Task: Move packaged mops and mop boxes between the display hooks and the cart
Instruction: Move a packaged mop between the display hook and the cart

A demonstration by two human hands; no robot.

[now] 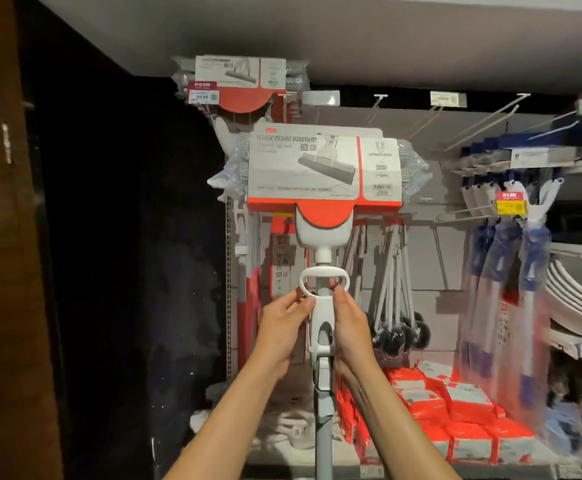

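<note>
A store display wall (421, 140) fitted with metal hooks (483, 123) fills the background, a grey overhang running above it. At centre, a packaged mop (324, 168) stands upright in front of the display, its head wrapped in a white-and-red printed card sleeve and clear plastic, its grey pole (323, 427) dropping out of the bottom of the picture. A second packaged mop (237, 77) hangs higher up and to the left, with a price tag just below its card. To the right hang blue-handled mops in plastic (511, 271); red-and-white packs (455, 410) are stacked on the bottom shelf. The left hand (284, 327) holds the left side of the mop's white wringer housing (323, 327), thumb and fingers curled toward the looped white handle (324, 282). The right hand (350, 323) clasps the housing's right side, fingertips reaching up to that loop. Each hand's grip is closed on the mop.
</note>
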